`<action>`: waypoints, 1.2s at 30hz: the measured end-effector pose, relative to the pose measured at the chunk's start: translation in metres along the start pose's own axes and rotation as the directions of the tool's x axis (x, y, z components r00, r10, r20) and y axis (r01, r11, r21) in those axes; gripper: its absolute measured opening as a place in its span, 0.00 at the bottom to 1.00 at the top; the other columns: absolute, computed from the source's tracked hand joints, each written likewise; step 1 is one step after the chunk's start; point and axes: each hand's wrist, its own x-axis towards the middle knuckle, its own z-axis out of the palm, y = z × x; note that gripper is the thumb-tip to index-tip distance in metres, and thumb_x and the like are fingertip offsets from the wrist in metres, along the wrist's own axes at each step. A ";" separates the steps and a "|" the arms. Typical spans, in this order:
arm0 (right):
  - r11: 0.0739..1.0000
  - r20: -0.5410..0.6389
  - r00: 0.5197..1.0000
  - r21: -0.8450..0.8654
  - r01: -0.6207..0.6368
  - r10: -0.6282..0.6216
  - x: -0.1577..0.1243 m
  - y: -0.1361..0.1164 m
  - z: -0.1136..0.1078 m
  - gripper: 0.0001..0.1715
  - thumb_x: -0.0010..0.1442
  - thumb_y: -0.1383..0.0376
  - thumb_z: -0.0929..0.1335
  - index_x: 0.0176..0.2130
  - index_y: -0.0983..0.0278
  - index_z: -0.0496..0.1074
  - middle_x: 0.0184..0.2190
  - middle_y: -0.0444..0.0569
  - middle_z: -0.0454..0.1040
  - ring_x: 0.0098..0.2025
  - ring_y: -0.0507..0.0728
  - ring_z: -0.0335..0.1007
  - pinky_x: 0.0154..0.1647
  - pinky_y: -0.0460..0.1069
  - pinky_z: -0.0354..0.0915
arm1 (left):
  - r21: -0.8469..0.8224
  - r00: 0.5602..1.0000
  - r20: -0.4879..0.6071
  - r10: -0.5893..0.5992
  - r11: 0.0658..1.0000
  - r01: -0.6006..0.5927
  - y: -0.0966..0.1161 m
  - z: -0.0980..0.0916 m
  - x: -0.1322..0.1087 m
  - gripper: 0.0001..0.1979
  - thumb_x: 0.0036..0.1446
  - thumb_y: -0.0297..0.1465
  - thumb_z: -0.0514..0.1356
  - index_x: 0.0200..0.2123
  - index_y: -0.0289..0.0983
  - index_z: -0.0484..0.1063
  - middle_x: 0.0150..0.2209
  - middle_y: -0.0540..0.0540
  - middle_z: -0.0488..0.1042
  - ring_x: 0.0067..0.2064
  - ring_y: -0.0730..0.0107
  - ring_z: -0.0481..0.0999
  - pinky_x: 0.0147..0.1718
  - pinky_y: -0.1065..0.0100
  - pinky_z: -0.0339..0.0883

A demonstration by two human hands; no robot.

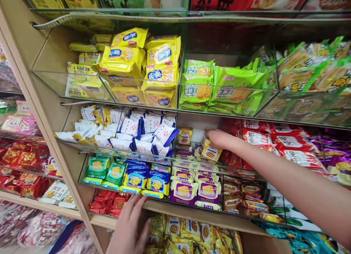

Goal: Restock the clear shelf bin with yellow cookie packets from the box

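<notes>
My right hand [218, 139] reaches into a shelf compartment with its fingers closed on a small yellow cookie packet [211, 153] marked "Cookies". To its left, a matching cookie packet [185, 136] stands upright in the same compartment. Lower down, my left hand [132, 223] is open, its fingers extended at the lower shelf's front edge, close to red packets [109, 203]. Beside it, a cardboard box [197, 210] holds several more yellow cookie packets [191, 228]. My right fingertips are partly hidden behind the packet.
Clear dividers and lips split the shelves into compartments. White-and-blue packets [131, 126] lie left of my right hand, red-and-white packets [282, 137] to its right. Purple soda biscuits [183, 191] sit below. Above are yellow packs [123, 56] and green packs [199, 80]. A wooden upright [49, 137] stands left.
</notes>
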 end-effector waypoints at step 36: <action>-0.187 -0.250 0.891 0.922 0.338 0.378 -0.139 -0.071 0.058 0.12 0.54 0.56 0.65 0.30 0.63 0.65 0.25 0.42 0.68 0.26 0.51 0.64 0.25 0.44 0.62 | -0.968 0.956 0.231 -0.179 0.059 0.245 0.161 -0.031 0.093 0.17 0.52 0.35 0.57 0.44 0.46 0.56 0.44 0.51 0.70 0.43 0.73 0.71 0.42 0.71 0.66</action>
